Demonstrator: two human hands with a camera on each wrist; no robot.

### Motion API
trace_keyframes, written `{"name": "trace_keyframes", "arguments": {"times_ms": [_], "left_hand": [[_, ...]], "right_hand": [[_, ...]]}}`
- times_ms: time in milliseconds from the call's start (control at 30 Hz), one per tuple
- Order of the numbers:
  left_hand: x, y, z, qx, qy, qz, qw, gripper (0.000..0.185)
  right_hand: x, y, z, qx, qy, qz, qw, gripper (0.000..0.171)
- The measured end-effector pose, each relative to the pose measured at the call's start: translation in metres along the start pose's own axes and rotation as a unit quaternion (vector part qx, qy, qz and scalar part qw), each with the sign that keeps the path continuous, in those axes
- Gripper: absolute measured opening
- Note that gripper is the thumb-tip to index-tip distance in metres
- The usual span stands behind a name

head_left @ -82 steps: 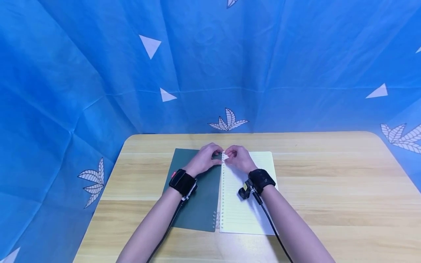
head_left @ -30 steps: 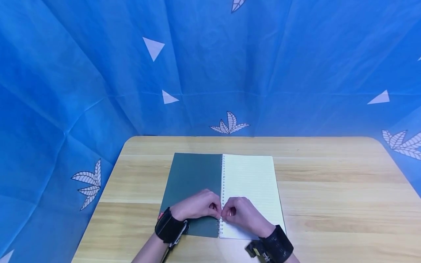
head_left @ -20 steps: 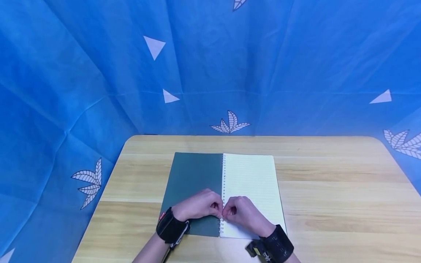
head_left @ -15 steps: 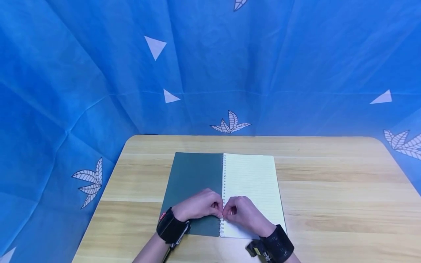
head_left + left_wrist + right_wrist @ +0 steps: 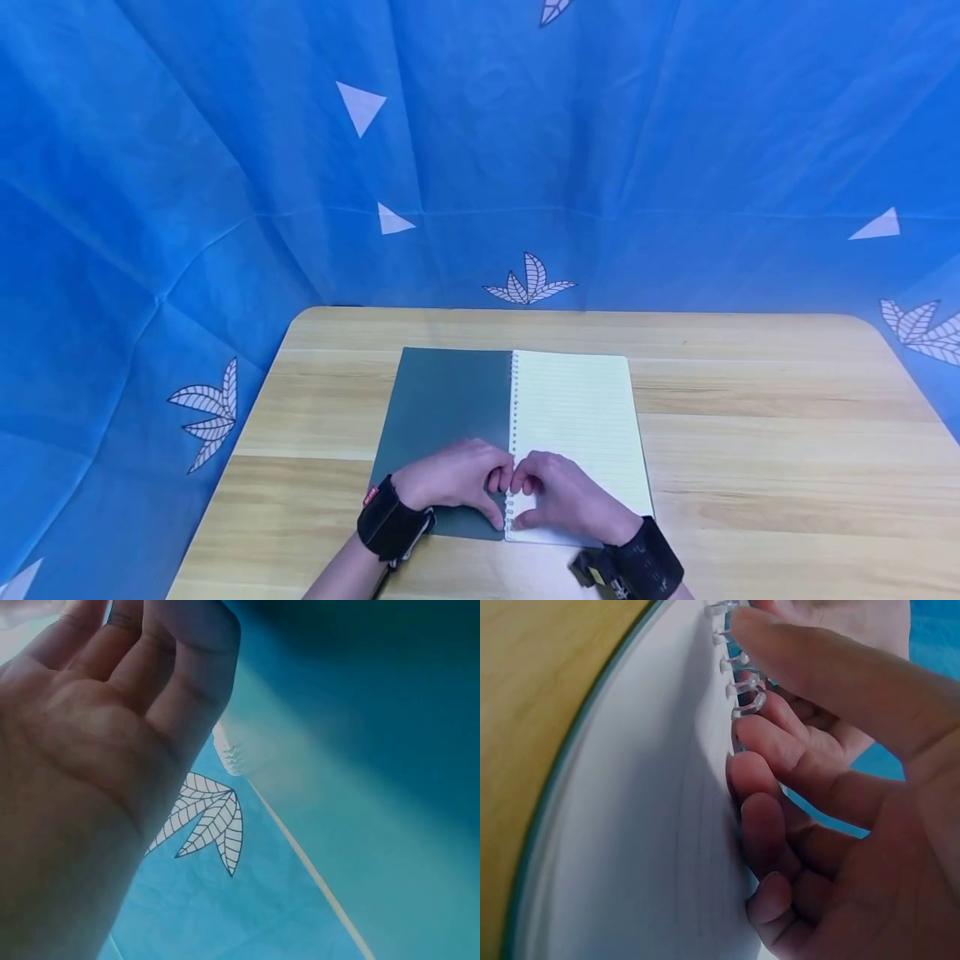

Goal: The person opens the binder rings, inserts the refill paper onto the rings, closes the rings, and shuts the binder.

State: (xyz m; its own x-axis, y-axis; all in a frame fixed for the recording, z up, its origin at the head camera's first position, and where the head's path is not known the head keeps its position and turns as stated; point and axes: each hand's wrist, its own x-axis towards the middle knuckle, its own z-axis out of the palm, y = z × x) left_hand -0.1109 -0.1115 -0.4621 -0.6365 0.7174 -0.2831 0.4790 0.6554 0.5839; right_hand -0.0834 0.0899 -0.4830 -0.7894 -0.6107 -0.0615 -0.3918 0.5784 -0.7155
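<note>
A loose-leaf notebook lies spread flat, its dark green cover [image 5: 450,396] to the left and a lined page [image 5: 577,408] to the right. White binding rings [image 5: 514,408] run down its middle. My left hand [image 5: 459,477] bends its fingers and thumb onto the lower rings from the cover side. Opposite it, my right hand [image 5: 566,496] does likewise from the page side, thumb nearer the bottom edge. In the right wrist view, the thumb [image 5: 817,664] and curled fingers touch the clear rings [image 5: 742,686]. The left fingertips are mostly hidden in the left wrist view.
The notebook rests on a wood-grain table [image 5: 750,417]. Behind and to the left hangs a blue curtain [image 5: 480,150] with white triangles and leaf prints. Both wrists wear black straps [image 5: 392,518] with small cameras.
Both hands have come down the binding from its top to its lower part. Since half a second ago, the thumbs have spread away from the fingers toward the bottom edge.
</note>
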Motion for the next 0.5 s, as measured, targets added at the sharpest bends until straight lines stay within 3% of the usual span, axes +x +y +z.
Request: {"name": "trace_keyframes", "arguments": {"times_ms": [300, 500], "left_hand": [[-0.0011, 0.0063, 0.0032, 0.029, 0.005, -0.022, 0.9993, 0.046], [-0.0002, 0.0071, 0.0041, 0.043, 0.007, -0.026, 0.9987, 0.045]], "right_hand": [[0.0008, -0.0023, 0.0045, -0.063, 0.021, -0.017, 0.998, 0.042], [0.0010, -0.0020, 0.0049, -0.066, 0.024, -0.016, 0.997, 0.042]]}}
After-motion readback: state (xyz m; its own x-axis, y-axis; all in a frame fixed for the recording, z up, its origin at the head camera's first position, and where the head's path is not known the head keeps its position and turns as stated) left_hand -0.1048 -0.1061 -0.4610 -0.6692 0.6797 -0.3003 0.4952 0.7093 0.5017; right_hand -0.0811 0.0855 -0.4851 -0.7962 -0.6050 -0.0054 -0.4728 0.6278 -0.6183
